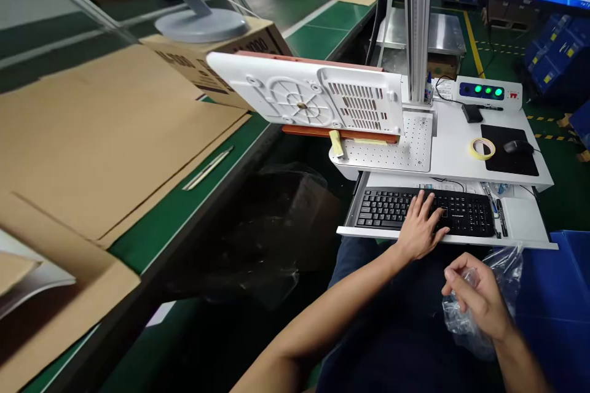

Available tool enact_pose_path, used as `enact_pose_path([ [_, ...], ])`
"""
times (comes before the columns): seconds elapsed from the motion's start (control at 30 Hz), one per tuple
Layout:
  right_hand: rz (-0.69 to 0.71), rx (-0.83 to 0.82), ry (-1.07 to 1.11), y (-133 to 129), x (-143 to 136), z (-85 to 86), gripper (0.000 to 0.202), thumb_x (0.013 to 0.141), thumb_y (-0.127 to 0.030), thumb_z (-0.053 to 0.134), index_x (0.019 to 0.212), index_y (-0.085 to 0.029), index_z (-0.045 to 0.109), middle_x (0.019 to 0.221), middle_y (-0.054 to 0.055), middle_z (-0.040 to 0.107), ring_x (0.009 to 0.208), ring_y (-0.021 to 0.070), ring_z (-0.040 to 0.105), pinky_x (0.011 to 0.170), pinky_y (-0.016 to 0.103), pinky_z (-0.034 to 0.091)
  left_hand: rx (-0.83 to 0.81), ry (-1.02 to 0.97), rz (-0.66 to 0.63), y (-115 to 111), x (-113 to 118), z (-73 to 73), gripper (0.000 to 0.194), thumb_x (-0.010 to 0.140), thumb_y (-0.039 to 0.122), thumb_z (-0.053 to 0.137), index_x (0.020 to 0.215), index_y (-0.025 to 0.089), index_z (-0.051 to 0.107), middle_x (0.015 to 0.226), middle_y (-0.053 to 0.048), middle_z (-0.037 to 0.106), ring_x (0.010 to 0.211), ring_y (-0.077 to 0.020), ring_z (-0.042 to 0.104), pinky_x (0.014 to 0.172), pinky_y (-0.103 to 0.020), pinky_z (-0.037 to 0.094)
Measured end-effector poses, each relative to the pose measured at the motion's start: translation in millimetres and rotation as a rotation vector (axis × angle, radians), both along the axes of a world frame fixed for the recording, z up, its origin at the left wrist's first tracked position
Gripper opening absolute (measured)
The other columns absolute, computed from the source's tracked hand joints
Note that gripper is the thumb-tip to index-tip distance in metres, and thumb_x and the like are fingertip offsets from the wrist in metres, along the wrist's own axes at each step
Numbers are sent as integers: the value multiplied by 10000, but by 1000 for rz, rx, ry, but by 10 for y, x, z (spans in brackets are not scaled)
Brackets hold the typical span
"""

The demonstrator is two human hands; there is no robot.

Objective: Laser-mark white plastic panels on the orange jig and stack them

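Crosswise lies long keyboard point(461, 211), left grip point(420, 227) spread atop; right grip point(482, 298) seemingly clutching bag point(508, 265).

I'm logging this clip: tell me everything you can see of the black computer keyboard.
The black rectangular computer keyboard, plastic by its look, has rows of dark keys with pale markings and a separate block of keys towards its right end. It lies flat, keys up, long side across, in a pulled-out white drawer. The person's bare left hand is spread palm-down over its middle, fingers on the keys, hiding some. Whether any key is pressed cannot be told.
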State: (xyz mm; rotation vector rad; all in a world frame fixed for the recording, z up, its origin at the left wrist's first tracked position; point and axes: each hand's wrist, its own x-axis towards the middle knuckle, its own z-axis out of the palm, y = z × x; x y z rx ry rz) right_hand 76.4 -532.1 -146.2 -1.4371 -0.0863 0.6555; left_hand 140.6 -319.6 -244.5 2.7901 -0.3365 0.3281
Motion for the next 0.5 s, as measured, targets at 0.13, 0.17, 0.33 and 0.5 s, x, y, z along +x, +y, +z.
enact_pose_path([
  [0.13,93,2,-44,93,39,49,541,985,-708,783,961,-181,666,783,51,736,517,81,498,515,205,379,27,88,-42,-185,124,15,675,1056,669,607,1423,116,733,1835,-248,302,1731,-542,70,1377,-778,168],
  [0.17,103,-7,-53,109,49,55,540,988,-710,778,965,-181,667,787,50,735,521,83,504,518,207,383,14,82,-53,-205,119,40,693,1048,679,616,1422,107,729,1843,-249,279,1730,-548,50,1374,-788,154],
  [0.33,105,-44,-73,195,68,98,545,988,-722,760,972,-183,680,784,48,717,531,94,507,525,223,373,-320,-54,-183,-107,-205,271,408,1112,348,559,1436,136,688,1739,-237,483,1751,-416,177,1382,-667,307],
  [0.5,86,-43,-65,385,113,118,570,952,-740,785,924,-179,685,757,47,696,527,96,463,544,246,338,-805,107,-254,165,-791,332,434,991,239,657,1425,215,649,1349,-174,769,1249,-317,759,1103,-456,609],
])
